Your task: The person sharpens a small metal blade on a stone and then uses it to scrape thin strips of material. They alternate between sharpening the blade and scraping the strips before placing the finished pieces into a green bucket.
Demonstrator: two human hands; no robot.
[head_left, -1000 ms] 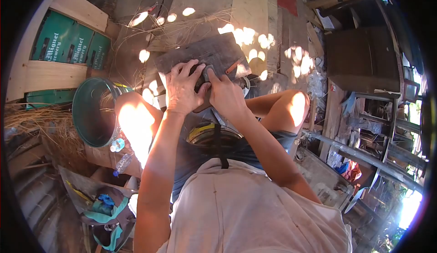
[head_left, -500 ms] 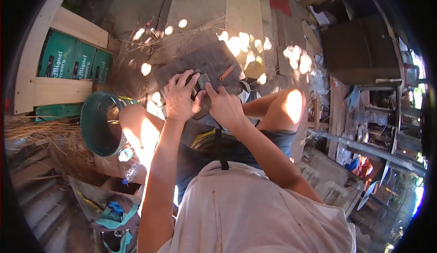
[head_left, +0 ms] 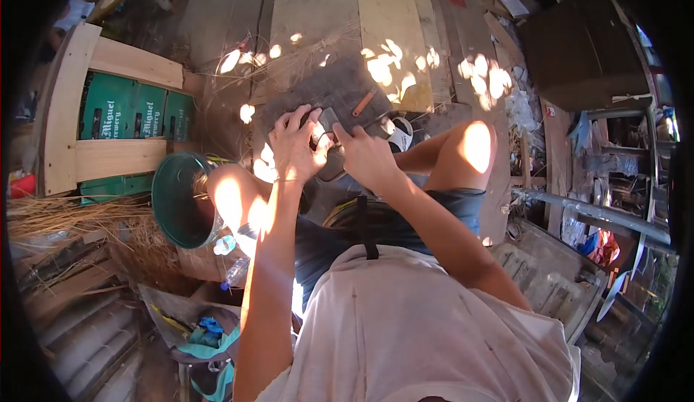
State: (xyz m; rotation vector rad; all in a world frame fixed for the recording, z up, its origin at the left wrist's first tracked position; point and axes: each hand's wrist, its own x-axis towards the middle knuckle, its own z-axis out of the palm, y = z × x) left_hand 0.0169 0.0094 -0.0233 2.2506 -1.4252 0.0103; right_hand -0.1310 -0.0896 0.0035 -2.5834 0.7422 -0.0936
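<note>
Grey, weathered board [head_left: 329, 91] lies flat on the plank floor [head_left: 318, 4] in front of the seated person, just past the knees. Both hands work at its near edge.

Left hand [head_left: 295, 149]: fingers curled together, pressing down on a small dark flat piece [head_left: 327, 121] that sits at the board's near edge. Thumb side faces the other hand.

Right hand [head_left: 367, 157]: fingers bunched, index finger stretched onto the same dark piece. Hands nearly touch, the piece clamped between them. What the piece is, can't tell; most of it is hidden under the fingers.

Orange stick-like tool [head_left: 363, 102] lies on the board toward its right edge, just beyond the right hand, untouched.

Around:
- Green bucket [head_left: 177, 199] tipped on its side, just beside the left knee, mouth toward the camera.
- Green crates with white lettering [head_left: 130, 116] behind a pale wooden frame [head_left: 108, 157], left of the bucket.
- Dry straw [head_left: 79, 217] piled at the left, loose strands also on the floor past the board's far edge.
- Plastic bottle [head_left: 235, 273] on the ground below the bucket, near the left elbow.
- White strap-like item [head_left: 399, 136] off the board's right corner, near the right knee.
- Metal pipe [head_left: 585, 210] runs along the right side, well apart from the hands.

Sun patches across board, floor and both knees.
</note>
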